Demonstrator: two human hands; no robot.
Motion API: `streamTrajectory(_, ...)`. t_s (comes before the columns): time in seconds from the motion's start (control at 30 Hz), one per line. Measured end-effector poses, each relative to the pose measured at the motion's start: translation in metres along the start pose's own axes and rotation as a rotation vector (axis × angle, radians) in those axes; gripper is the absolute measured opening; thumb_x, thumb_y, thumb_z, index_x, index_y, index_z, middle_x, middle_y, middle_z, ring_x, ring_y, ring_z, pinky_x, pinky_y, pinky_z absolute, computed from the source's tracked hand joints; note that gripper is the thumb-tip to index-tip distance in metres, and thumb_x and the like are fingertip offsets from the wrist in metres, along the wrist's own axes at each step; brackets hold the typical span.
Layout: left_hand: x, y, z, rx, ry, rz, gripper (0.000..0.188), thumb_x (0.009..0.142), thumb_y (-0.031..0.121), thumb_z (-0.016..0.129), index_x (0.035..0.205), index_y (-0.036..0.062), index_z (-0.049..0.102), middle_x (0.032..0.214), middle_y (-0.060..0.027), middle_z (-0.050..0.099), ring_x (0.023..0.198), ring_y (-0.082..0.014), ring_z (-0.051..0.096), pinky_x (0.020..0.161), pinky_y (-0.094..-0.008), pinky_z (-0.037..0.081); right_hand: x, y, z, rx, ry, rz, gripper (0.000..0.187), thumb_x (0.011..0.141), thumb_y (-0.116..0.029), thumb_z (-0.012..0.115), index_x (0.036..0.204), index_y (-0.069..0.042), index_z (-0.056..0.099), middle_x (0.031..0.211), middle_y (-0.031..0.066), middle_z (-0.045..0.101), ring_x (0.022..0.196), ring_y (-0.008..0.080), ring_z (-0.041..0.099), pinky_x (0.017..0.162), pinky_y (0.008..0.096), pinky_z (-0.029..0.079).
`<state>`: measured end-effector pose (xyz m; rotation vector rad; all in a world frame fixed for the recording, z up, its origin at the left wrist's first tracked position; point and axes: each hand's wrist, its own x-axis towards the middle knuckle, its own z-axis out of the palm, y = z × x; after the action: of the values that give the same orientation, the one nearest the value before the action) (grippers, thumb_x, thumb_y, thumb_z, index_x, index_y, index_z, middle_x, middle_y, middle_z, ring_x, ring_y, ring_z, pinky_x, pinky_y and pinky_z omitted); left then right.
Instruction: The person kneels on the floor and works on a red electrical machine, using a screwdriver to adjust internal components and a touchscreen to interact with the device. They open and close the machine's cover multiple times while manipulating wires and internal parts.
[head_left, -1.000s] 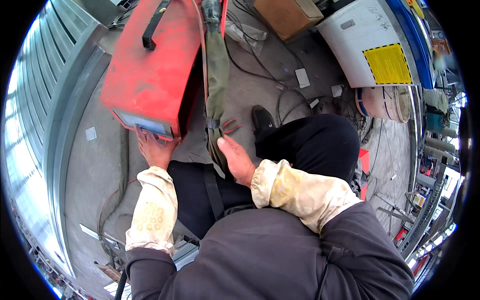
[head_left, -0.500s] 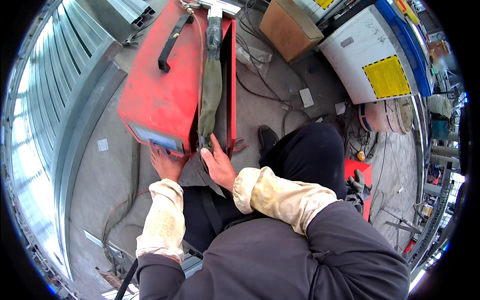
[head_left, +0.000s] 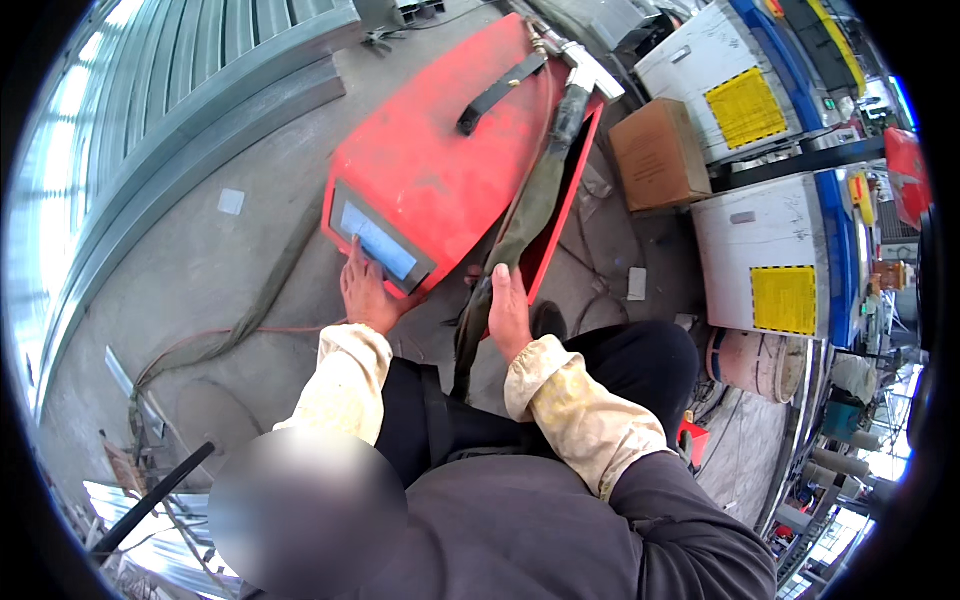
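A red machine case (head_left: 440, 140) stands on the floor before me, with a black handle (head_left: 500, 93) on top and a lit display (head_left: 378, 243) on its near end. My left hand (head_left: 370, 295) is at that display, fingers stretched out, a fingertip on or just over the screen's lower edge. An olive sleeved hose (head_left: 530, 210) runs down the case's right side from a silver metal fitting (head_left: 592, 72). My right hand (head_left: 508, 312) grips this hose near its lower part, thumb along the near side; fingertips seem to show beyond it.
Long metal profiles (head_left: 200, 110) lie at the left. A cardboard box (head_left: 655, 155), white cabinets with yellow labels (head_left: 760, 225) and a pale bucket (head_left: 750, 362) stand to the right. Another sleeved hose (head_left: 265, 300) and a thin red cable cross the floor at left.
My view has turned, so the case now appears farther right and more tilted. My left fingers have shifted at the display, and my right hand stays at the sleeved hose.
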<state>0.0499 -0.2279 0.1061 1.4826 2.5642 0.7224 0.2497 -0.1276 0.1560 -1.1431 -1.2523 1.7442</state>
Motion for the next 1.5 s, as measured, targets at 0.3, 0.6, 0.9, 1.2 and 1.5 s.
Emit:
streamTrajectory(0.3,-0.002,0.003,0.012,-0.048,0.078,0.027,0.088,0.048,0.049,0.097,0.109,-0.0013,0.059,0.163,-0.0241,0.029,0.141,-0.0464,0.039,0.112,-0.0559,0.036,0.007,0.016,-0.045,-0.109,0.150,0.013,0.065,0.112,-0.046,0.036,0.151,0.006,0.039,0.133,0.0149,0.060,0.129,0.0224,0.054,0.114,0.0330,0.036)
streamTrajectory(0.6,-0.001,0.000,0.020,0.000,0.104,0.051,0.091,0.051,0.055,0.093,0.113,-0.0028,0.061,0.158,-0.0291,0.036,0.138,-0.0481,0.043,0.111,-0.0558,0.038,0.016,-0.009,-0.080,0.034,0.224,0.329,0.070,0.107,-0.057,0.037,0.158,-0.008,0.033,0.141,0.0118,0.057,0.122,0.0244,0.059,0.097,0.0402,0.048)
streamTrajectory(0.9,0.000,0.001,0.002,-0.015,0.001,-0.011,0.075,0.048,0.049,0.096,0.092,-0.0007,0.060,0.161,-0.0273,0.031,0.141,-0.0442,0.041,0.114,-0.0515,0.036,0.006,-0.054,-0.120,0.300,0.009,0.508,0.065,0.106,-0.045,0.053,0.153,-0.003,0.036,0.128,0.0125,0.064,0.110,0.0239,0.066,0.090,0.0389,0.055)
streamTrajectory(1.2,0.002,-0.001,-0.001,0.012,0.076,0.092,0.094,0.044,0.045,0.097,0.116,-0.0043,0.061,0.151,-0.0359,0.042,0.133,-0.0532,0.047,0.110,-0.0561,0.043,0.031,-0.089,-0.162,-0.999,0.016,0.289,0.081,0.083,-0.044,0.079,0.141,0.004,0.049,0.123,0.0242,0.067,0.117,0.0358,0.065,0.100,0.0435,0.050)
streamTrajectory(1.5,-0.004,-0.012,0.022,0.071,-0.003,0.041,0.095,0.053,0.058,0.091,0.111,-0.0110,0.061,0.163,-0.0252,0.028,0.146,-0.0445,0.035,0.116,-0.0542,0.032,0.039,-0.044,-0.194,-1.033,-0.222,0.145,0.046,0.090,-0.025,0.050,0.130,-0.003,0.060,0.113,0.0304,0.068,0.109,0.0468,0.064,0.097,0.0519,0.050)
